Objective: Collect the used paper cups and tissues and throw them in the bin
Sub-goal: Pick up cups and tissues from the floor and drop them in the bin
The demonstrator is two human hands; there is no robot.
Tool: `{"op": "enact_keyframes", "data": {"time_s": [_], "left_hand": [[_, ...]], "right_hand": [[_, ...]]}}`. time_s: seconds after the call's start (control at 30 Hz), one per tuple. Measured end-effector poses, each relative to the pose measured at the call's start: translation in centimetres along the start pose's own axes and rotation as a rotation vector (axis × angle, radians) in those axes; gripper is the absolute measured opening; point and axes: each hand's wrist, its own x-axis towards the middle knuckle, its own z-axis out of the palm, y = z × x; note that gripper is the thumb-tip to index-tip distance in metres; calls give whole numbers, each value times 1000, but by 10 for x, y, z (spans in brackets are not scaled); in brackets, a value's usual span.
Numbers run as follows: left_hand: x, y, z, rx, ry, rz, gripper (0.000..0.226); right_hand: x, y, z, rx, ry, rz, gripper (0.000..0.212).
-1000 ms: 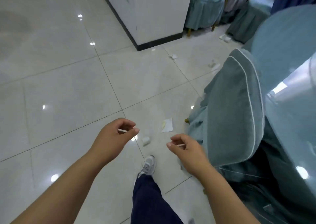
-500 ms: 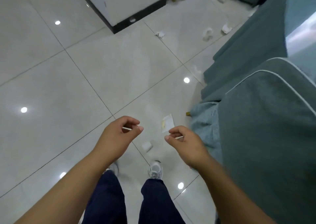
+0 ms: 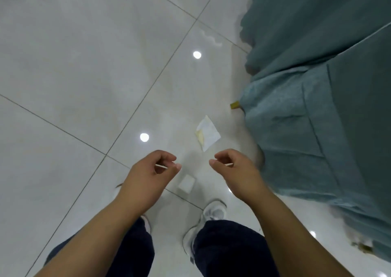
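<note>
A flat white tissue point(image 3: 208, 136) with a yellow stain lies on the tiled floor just beyond my hands. A small crumpled white piece point(image 3: 186, 184), either cup or tissue, lies on the floor between my hands, close to my right shoe. My left hand point(image 3: 152, 171) has curled fingers and pinches a thin white stick point(image 3: 161, 166). My right hand point(image 3: 234, 167) pinches a similar thin stick point(image 3: 228, 164). Both hands hover above the floor and touch neither piece of litter.
A chair with a teal fabric cover point(image 3: 317, 118) stands close on the right, with one gold leg tip point(image 3: 234, 105) showing. My legs and white shoes point(image 3: 213, 213) are below. Glossy white tiles point(image 3: 84, 65) stretch to the left.
The view has tilted down and moved closer, so the tissue and the small white piece now lie right under my hands. Both hands keep the same pinching pose.
</note>
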Motion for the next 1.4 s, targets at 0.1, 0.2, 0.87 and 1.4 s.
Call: {"op": "enact_keyframes", "data": {"time_s": [0.1, 0.2, 0.87, 1.4], "left_hand": [[55, -38, 24, 91, -48, 43, 7], [99, -72, 47, 225, -92, 91, 9], [252, -150, 94, 1110, -277, 684, 55], [250, -211, 160, 1388, -566, 1037, 76]], "right_hand": [[60, 33, 34, -30, -7, 11, 27], [114, 70, 62, -64, -20, 21, 31], [344, 176, 121, -895, 28, -272, 89], [305, 227, 119, -919, 23, -421, 26]]}}
